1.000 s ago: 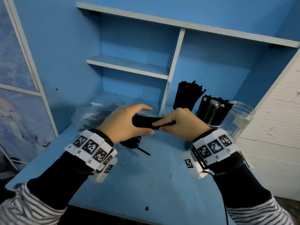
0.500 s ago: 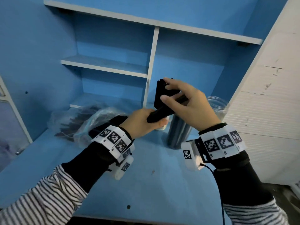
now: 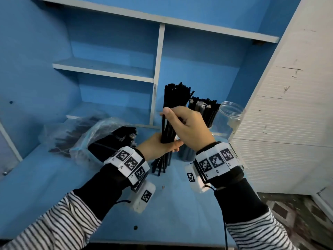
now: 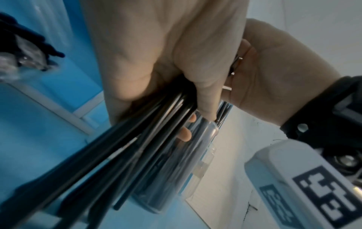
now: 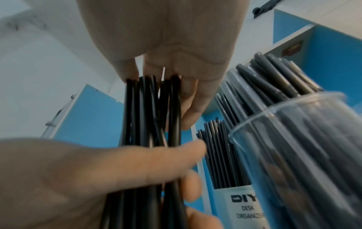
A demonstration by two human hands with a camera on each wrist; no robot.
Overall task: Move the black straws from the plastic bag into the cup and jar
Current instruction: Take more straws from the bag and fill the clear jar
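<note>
A plastic bag [image 3: 84,139] at left is still holding black straws, while the left hand [image 3: 158,145] and right hand [image 3: 187,127] are both wrapping curled fingers around an upright bundle of straws [image 3: 167,130]. Beside them, a cup [image 5: 233,201] and jar [image 3: 228,116] are already standing part-filled; the job looks roughly midway.

A home study nook: blue desk [image 3: 54,177] under built-in blue shelves [image 3: 100,67], white cabinet [image 3: 288,123] beside.
</note>
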